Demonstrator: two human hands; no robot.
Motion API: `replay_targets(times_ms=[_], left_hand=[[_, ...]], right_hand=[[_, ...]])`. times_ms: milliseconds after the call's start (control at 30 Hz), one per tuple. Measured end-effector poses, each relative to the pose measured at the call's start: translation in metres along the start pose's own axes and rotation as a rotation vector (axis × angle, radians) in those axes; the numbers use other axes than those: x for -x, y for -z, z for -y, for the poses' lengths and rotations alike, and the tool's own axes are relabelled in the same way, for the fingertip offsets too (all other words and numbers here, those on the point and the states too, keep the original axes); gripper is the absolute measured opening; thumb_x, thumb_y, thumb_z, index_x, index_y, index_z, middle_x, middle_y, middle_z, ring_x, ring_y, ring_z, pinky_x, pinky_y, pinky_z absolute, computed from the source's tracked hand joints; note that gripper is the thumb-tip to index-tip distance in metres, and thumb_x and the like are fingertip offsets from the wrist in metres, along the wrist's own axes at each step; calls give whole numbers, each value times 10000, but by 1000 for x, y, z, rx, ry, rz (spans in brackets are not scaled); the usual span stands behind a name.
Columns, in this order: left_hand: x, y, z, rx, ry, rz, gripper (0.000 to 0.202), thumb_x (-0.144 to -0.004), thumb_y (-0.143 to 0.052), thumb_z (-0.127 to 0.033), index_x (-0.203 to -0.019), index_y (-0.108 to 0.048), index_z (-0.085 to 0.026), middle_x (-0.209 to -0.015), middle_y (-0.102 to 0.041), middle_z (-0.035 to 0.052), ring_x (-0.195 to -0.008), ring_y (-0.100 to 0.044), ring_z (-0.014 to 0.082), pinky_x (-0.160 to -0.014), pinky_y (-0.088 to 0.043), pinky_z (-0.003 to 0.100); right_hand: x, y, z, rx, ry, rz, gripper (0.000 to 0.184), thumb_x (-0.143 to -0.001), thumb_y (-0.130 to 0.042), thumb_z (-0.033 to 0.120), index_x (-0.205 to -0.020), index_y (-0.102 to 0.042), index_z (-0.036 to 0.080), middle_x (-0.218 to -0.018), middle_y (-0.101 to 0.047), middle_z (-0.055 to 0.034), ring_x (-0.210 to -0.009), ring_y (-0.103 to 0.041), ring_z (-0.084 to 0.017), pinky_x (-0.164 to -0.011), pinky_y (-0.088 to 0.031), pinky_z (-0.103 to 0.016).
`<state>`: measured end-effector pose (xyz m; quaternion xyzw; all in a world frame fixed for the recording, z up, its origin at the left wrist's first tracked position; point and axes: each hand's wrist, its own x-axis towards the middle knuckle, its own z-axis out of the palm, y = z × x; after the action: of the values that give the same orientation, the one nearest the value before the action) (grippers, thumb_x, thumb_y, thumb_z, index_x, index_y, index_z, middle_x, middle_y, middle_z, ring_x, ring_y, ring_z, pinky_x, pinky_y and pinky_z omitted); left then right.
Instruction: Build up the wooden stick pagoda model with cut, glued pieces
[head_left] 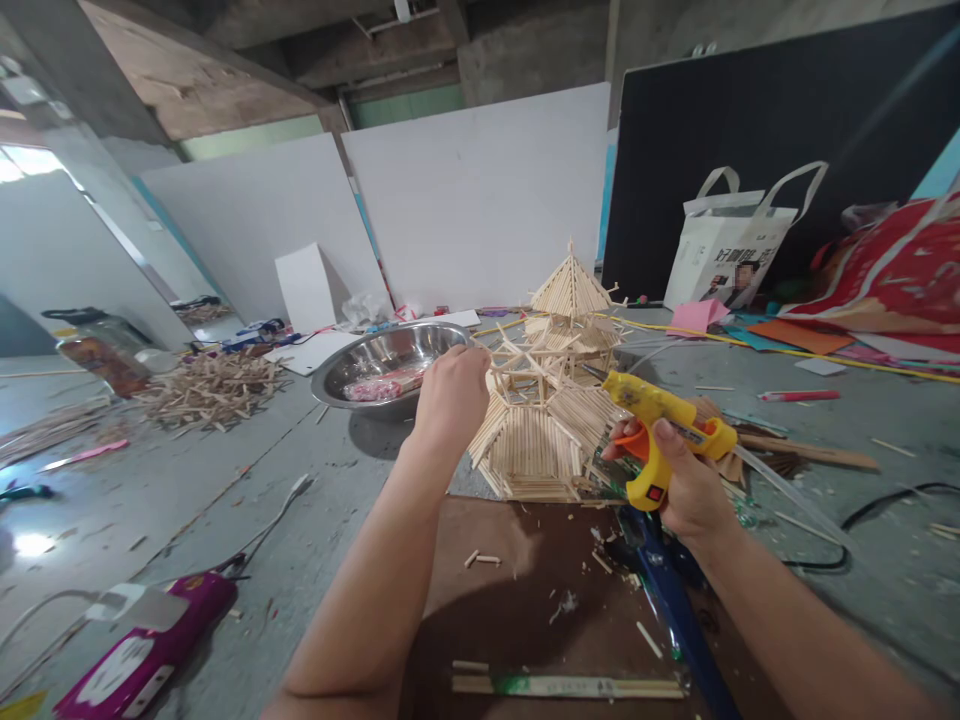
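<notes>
A tiered pagoda model (pixel 551 400) built of thin wooden sticks stands on the grey floor at the far edge of a brown board (pixel 540 590). My left hand (pixel 450 395) is closed on the model's left side, its fingers pinched at the middle tier's star-shaped frame. My right hand (pixel 686 480) grips a yellow hot glue gun (pixel 660 425) with an orange trigger. The gun's nozzle points left at the model's middle tier, touching or nearly touching it. A clear glue stick juts out of the gun's back toward the right.
A steel bowl (pixel 390 370) sits behind my left hand. A heap of cut sticks (pixel 214 385) lies at the left. A magenta packet (pixel 142 655) with a cable lies near left. Wrapped chopsticks (pixel 566 686) rest on the board. Bags, coloured paper and a black cord lie to the right.
</notes>
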<state>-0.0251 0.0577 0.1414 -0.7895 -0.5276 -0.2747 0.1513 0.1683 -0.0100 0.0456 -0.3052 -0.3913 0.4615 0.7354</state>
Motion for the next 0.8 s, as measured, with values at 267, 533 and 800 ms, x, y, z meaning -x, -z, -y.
replay_targets(times_ms=[267, 533, 800], left_hand=[[-1, 0, 1, 3, -16, 3, 254, -766, -358, -130, -682, -596, -156, -719, -607, 60, -650, -533, 144, -576, -354, 253], [-2, 0, 2, 0, -24, 8, 260, -763, -359, -129, -694, -608, -155, -721, -607, 66, -646, -539, 146, -574, -355, 258], [-2, 1, 2, -18, -18, 19, 261, -772, -356, -142, -685, -602, -157, -722, -606, 65, -638, -542, 154, -555, -353, 257]], right_hand=[[0, -1, 1, -13, -19, -2, 225, -670, -592, 419, -672, -614, 195, -674, -599, 6, -569, -587, -137, -571, -486, -289], [1, -2, 2, -19, -27, -10, 227, -660, -604, 423, -677, -617, 197, -659, -599, 9, -553, -580, -134, -569, -489, -291], [1, -2, 1, -17, -28, -4, 226, -660, -603, 422, -669, -619, 196, -657, -585, 16, -536, -572, -118, -557, -488, -275]])
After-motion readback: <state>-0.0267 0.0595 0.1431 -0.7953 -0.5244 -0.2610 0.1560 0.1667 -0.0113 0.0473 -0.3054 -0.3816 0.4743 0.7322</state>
